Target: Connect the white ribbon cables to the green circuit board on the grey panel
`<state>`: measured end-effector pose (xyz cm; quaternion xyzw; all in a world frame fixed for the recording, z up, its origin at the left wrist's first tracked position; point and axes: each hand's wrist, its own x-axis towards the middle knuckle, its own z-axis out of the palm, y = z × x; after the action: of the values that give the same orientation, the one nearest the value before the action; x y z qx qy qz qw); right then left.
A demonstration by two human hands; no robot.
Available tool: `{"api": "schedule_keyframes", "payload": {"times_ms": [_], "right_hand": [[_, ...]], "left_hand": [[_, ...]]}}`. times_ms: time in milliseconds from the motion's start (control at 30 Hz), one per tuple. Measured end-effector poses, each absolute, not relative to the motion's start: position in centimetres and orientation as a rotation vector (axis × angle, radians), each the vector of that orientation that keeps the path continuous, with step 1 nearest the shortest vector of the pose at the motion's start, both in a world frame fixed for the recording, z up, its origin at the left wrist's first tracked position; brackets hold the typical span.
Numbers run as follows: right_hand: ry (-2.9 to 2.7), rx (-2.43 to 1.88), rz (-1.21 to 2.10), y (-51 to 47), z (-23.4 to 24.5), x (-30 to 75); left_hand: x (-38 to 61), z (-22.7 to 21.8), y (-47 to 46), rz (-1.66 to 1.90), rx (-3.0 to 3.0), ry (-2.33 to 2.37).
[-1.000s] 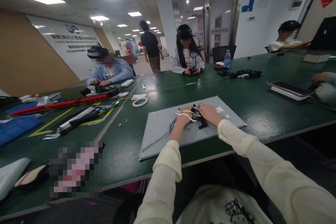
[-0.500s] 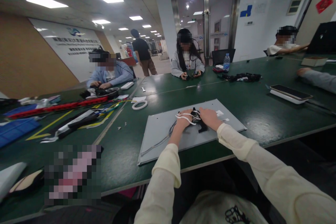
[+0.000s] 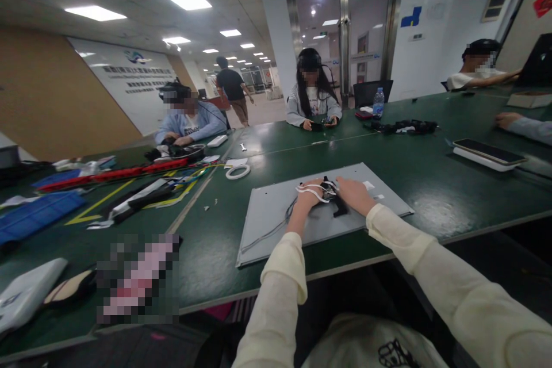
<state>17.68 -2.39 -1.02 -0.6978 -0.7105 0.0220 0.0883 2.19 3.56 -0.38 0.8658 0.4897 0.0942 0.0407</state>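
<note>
A flat grey panel [image 3: 276, 213] lies on the green table [image 3: 431, 178] in front of me. On its middle sits a small black part [image 3: 334, 198] with white cables [image 3: 311, 189] and a grey cable trailing left across the panel. My left hand [image 3: 307, 202] is closed, with the white cables looped over it. My right hand [image 3: 353, 194] rests on the panel with its fingers curled against the black part. Both hands meet at that part.
A white tape ring [image 3: 238, 172] lies beyond the panel. Red and blue tools and cables clutter the left table. A phone on a white box [image 3: 487, 153] sits at right. Other people sit across the table; a water bottle [image 3: 378, 102] stands far back.
My hands stay together on the black part and white cables. The view has shifted slightly; a standing person in the background has walked further away.
</note>
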Motion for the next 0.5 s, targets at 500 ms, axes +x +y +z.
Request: {"api": "schedule_keyframes", "payload": {"times_ms": [500], "right_hand": [[-1.816, -1.653, 0.249, -3.12, -0.61, 18.57]], "left_hand": [[2.15, -0.47, 3.13, 0.667, 2.563, 1.529]]}}
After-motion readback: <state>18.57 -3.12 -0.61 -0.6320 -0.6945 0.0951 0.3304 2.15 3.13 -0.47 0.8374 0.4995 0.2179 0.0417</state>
